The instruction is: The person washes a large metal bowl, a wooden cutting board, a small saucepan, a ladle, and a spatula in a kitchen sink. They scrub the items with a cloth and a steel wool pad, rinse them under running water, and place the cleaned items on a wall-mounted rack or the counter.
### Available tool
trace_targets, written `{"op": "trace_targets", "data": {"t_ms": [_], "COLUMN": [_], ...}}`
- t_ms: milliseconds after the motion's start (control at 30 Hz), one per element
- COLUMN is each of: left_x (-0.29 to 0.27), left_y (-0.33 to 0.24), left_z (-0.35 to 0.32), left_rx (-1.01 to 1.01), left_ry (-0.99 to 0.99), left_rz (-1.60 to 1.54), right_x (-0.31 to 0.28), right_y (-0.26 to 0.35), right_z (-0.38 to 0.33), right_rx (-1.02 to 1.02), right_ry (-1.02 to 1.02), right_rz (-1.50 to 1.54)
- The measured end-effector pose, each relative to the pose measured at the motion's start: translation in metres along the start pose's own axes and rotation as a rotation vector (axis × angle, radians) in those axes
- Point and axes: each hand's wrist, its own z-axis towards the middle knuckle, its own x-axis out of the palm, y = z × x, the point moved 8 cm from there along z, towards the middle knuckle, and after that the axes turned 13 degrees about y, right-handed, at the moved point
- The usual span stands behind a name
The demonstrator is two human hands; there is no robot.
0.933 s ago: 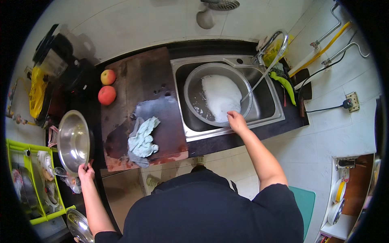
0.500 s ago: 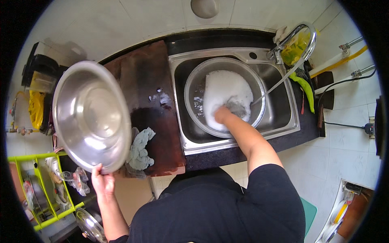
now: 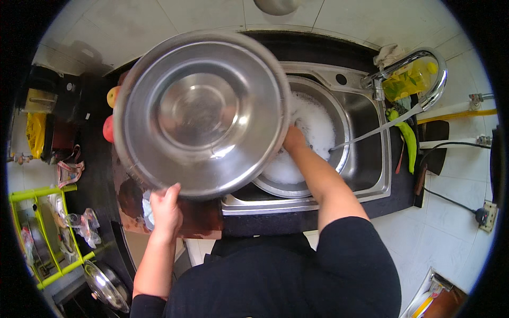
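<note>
My left hand (image 3: 166, 209) is closed on the near rim of a large, shiny metal basin (image 3: 199, 167), which it holds tilted above the brown board (image 3: 199, 223) and the sink's left side. A second metal basin (image 3: 285, 191) stands in the steel sink (image 3: 366, 183), partly covered by the raised one. White suds (image 3: 319, 124) float in its water. My right hand (image 3: 294, 139) is over those suds, beside the raised basin's right rim. Its fingers are hidden, so whether they grip anything does not show.
Water runs from the curved faucet (image 3: 437, 79) into the sink basin. Green peppers (image 3: 407, 146) lie on the counter at the right. Red fruit (image 3: 108, 129) sits behind the raised basin. A pale cloth (image 3: 147, 211) lies by my left hand; a green rack (image 3: 53, 233) stands lower left.
My left hand has swung the large basin rightward, from the counter's left side to over the board and sink edge. My right hand has shifted slightly left and up, to the raised basin's rim.
</note>
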Motion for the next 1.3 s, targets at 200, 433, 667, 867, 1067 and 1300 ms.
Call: {"op": "trace_targets", "data": {"t_ms": [200,433,667,867,1067,1300], "left_x": [0.089,0.157,0.175,0.185,0.172,0.182], "left_y": [0.028,0.082,0.099,0.111,0.083,0.096], "left_z": [0.032,0.042,0.034,0.037,0.063,0.015], "left_rx": [0.058,0.040,0.027,0.204,0.159,0.136], "left_ry": [0.066,0.140,0.067,0.101,0.053,0.044], "left_rz": [0.515,0.615,0.570,0.545,0.695,0.787], "right_x": [0.028,-0.067,0.060,0.091,-0.005,0.089], "right_y": [-0.014,-0.002,-0.036,0.013,-0.047,-0.035], "right_z": [-0.082,-0.091,-0.005,-0.072,-0.057,-0.085], "right_rx": [-0.364,-0.700,-0.406,-0.652,-0.467,-0.370], "right_ry": [0.595,-0.204,0.081,0.461,0.257,0.868], "right_rz": [-0.437,-0.597,-0.587,0.208,-0.704,-0.406]}}
